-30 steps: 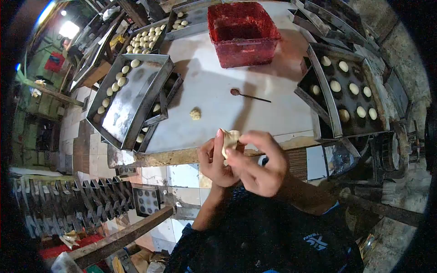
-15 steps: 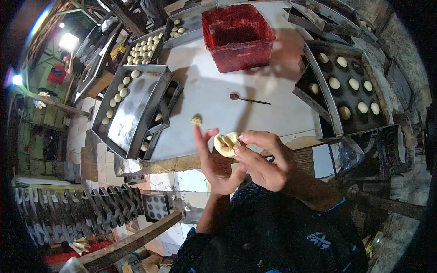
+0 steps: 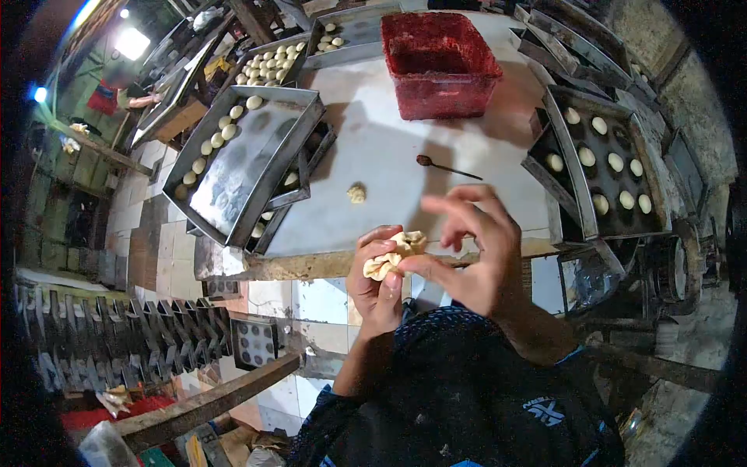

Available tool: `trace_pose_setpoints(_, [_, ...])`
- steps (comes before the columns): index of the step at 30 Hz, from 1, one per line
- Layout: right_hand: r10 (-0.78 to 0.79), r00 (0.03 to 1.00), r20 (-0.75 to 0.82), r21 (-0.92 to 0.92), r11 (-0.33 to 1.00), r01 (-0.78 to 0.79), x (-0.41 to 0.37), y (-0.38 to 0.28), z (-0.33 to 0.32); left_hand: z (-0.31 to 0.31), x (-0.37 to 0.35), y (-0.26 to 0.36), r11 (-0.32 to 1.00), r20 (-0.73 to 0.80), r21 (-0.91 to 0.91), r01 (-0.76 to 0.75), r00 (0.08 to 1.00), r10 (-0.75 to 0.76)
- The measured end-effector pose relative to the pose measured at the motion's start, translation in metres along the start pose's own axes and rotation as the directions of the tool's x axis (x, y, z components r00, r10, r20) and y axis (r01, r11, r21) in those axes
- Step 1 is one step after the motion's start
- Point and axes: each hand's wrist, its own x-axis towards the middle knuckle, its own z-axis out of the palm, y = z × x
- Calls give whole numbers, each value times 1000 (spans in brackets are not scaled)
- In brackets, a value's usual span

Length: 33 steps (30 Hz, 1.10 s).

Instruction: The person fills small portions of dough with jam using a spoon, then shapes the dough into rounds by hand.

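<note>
A pale, crumpled piece of dough (image 3: 381,267) sits in my left hand (image 3: 374,300), whose fingers are curled round it in front of the table's near edge. An upper lobe of this dough stands out between the fingertips and shows a dark hollow. My right hand (image 3: 486,261) is spread just to the right, its thumb tip at the dough and its other fingers raised apart. On the table lies a small crumbly dough scrap (image 3: 356,194). Farther back rests a spoon (image 3: 447,166) with a dark brown bowl.
A red plastic crate (image 3: 443,95) stands at the back of the white table (image 3: 366,140). Metal trays with round dough balls flank it: a left tray (image 3: 276,175) and a right tray (image 3: 574,167), each over others. Stacked metal racks (image 3: 124,335) fill the lower left. Another person's arm (image 3: 142,101) shows far left.
My left fingers have closed round the dough, which is now more gathered. My right hand has opened and lifted its fingers away. The view has shifted slightly.
</note>
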Motion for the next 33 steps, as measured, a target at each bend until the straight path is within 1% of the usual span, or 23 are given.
trace_pose_setpoints(1, [1, 1000, 6, -5, 1000, -1, 0, 4, 3, -5, -1, 2, 997, 2, 70, -38, 999, 38])
trace_pose_setpoints(2, [37, 987, 154, 134, 989, -58, -2, 15, 5, -10, -2, 3, 997, -2, 66, -35, 999, 35])
trace_pose_setpoints(3, [54, 952, 301, 259, 956, -136, -3, 21, 10, -15, -1, 5, 954, 41, 264, -144, 990, 138])
trace_pose_setpoints(4, [-16, 972, 233, 265, 963, -47, -7, 22, 18, -19, -1, 7, 861, 102, 445, -248, 969, 227])
trace_pose_setpoints(5, [-8, 971, 238, 257, 965, -55, -6, 20, 25, -23, 1, 9, 865, 94, 441, -239, 971, 220])
trace_pose_setpoints(6, [-282, 944, 171, 188, 950, 249, -4, 16, 30, -25, 2, 12, 799, 114, 507, -323, 944, 309])
trace_pose_setpoints(7, [-538, 833, 131, 105, 843, 528, -3, 11, 36, -30, 1, 13, 720, 140, 570, -396, 910, 390])
trace_pose_setpoints(8, [-306, 934, 186, 76, 952, 297, -9, -13, 39, -36, -1, 15, 648, 142, 668, -366, 917, 372])
trace_pose_setpoints(11, [-369, 897, 242, -107, 909, 402, -20, -11, 58, -51, -3, 32, 632, 221, 720, -287, 958, 182])
trace_pose_setpoints(13, [-405, 888, 219, -97, 896, 433, -22, -2, 66, -55, -5, 33, 680, 214, 688, -253, 966, 144])
trace_pose_setpoints(14, [-429, 880, 206, -109, 883, 456, -23, -1, 68, -48, -4, 38, 945, 41, 328, 8, 999, -23])
trace_pose_setpoints(15, [-454, 870, 192, -120, 869, 480, -23, 1, 70, -45, -3, 40, 962, -44, -133, 241, 968, -248])
trace_pose_setpoints(16, [-496, 850, 177, -110, 848, 518, -20, 4, 70, -63, -6, 32, 912, 72, -221, 346, 938, -338])
trace_pose_setpoints(17, [-489, 855, 175, -114, 852, 511, -19, 2, 67, -66, -7, 34, 840, 123, -350, 415, 909, -398])
trace_pose_setpoints(19, [-179, 979, 93, -66, 980, 186, -15, -8, 58, -60, -13, 23, 852, 49, -430, 300, 950, -309])
trace_pose_setpoints(20, [5, 992, 127, 41, 999, -10, -14, -9, 54, -61, -12, 19, 849, 58, -429, 309, 947, -315])
trace_pose_setpoints(22, [-3, 988, 157, 185, 982, -26, -22, 10, 51, -60, -6, 11, 996, 168, -45, 75, 983, -67])
trace_pose_setpoints(23, [-26, 981, 191, 324, 945, -37, -23, 18, 46, -54, -1, 12, 996, 183, -47, 81, 981, -71])
trace_pose_setpoints(24, [-266, 951, 158, 116, 961, 250, -18, 22, 35, -44, 7, 15, 993, 173, 110, 41, 983, -59])
trace_pose_setpoints(25, [-261, 954, 146, 106, 963, 248, -16, 20, 28, -34, 13, 17, 965, 166, 262, -1, 985, -44])
trace_pose_setpoints(29, [-331, 937, 115, -157, 925, 346, -19, 29, 1, 14, 20, 5, 911, 93, 398, 105, 984, -154])
trace_pose_setpoints(30, [-364, 925, 108, -153, 913, 378, -19, 45, -12, 29, 16, -9, 956, 55, 250, 153, 984, -172])
trace_pose_setpoints(33, [-357, 934, 8, -162, 921, 353, -10, 63, -72, 70, 8, -44, 989, 227, 59, 136, 963, -146])
